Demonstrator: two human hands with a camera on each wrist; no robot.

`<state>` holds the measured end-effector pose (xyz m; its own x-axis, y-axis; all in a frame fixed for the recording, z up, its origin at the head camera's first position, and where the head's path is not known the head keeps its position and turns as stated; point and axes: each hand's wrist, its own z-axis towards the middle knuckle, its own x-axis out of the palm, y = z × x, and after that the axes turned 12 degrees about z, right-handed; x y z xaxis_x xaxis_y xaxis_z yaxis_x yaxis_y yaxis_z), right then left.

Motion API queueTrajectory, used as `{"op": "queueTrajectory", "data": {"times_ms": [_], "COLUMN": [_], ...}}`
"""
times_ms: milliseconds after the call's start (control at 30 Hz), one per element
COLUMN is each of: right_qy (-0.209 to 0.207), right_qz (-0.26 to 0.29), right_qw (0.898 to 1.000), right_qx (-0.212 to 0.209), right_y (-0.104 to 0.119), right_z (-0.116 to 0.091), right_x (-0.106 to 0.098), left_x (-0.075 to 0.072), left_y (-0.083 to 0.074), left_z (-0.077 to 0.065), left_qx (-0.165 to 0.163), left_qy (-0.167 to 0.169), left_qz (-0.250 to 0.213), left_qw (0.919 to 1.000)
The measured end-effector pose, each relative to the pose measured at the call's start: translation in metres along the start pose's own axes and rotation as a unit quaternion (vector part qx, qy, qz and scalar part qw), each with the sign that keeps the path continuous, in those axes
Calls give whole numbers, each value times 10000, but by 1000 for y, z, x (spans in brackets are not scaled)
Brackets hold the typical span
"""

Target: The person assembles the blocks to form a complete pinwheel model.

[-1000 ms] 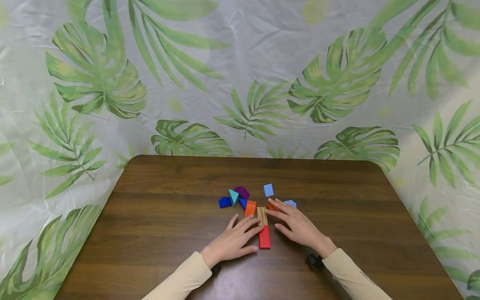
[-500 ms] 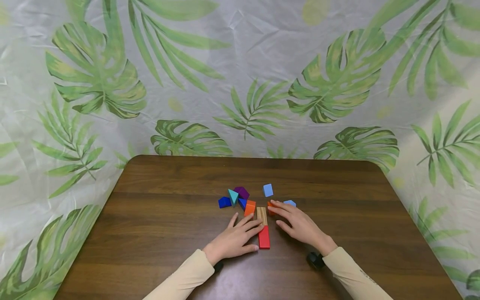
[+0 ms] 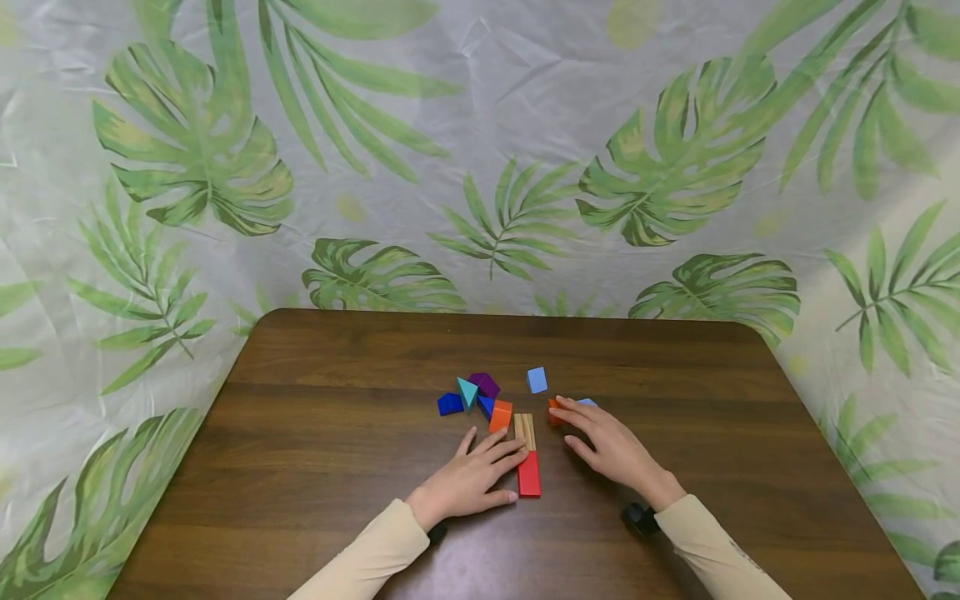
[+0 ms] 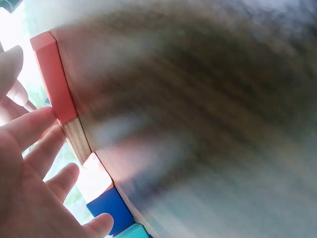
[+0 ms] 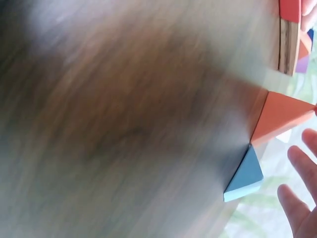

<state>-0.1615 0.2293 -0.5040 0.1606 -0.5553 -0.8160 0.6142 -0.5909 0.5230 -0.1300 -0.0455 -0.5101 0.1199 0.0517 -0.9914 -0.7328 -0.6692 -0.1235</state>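
In the head view my left hand (image 3: 471, 482) lies with spread, fairly straight fingers. Its fingertips touch the place where a red block (image 3: 528, 479) meets a pair of natural wood strips (image 3: 525, 427). The left wrist view has those fingers beside the red block (image 4: 54, 77) and wood (image 4: 77, 136). My right hand (image 3: 617, 446) reaches over an orange triangular block (image 3: 554, 413). In the right wrist view a fingertip meets the upper tip of this orange block (image 5: 280, 116), while the other fingers stay apart from it. Close by is a light blue triangular block (image 5: 246, 177).
Left of the wood strips stand another orange block (image 3: 500, 415), blue blocks (image 3: 450, 405), a teal triangle (image 3: 467, 393) and a purple block (image 3: 486, 384). A light blue block (image 3: 537, 380) sits farther back on the brown table (image 3: 337, 433). A leaf-print cloth (image 3: 510, 125) hangs behind.
My right hand has moved right, away from the wood strips, and the orange triangular block has shifted right with it. My left hand stays almost in place.
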Motion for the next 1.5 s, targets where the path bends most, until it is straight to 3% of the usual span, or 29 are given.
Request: {"op": "queueTrajectory", "data": {"times_ms": [233,400,767,1233,1500], "right_qy": [-129,-118,660,1384,1374], "right_qz": [-95,-29,155,-10,-110], "right_qw": [9999,9998,9969,9888,9898], "right_qx": [37,-156,-391,-553,-359], "right_y": [-6,1,19,19,12], "right_z": [-3,5,40,58,61], "right_x": [-4,-3,8,11,12], "left_x": [0,0,-1,-2,-1], "left_y": [1,1,1,0,0], "left_z": [0,-1,-3,-5,-5], "left_qx": [2,21,121,127,127], "left_qy": [26,37,65,128,113], "left_qz": [-41,-37,-6,-28,3], "left_qw": [10000,10000,9999,9998,9999]}}
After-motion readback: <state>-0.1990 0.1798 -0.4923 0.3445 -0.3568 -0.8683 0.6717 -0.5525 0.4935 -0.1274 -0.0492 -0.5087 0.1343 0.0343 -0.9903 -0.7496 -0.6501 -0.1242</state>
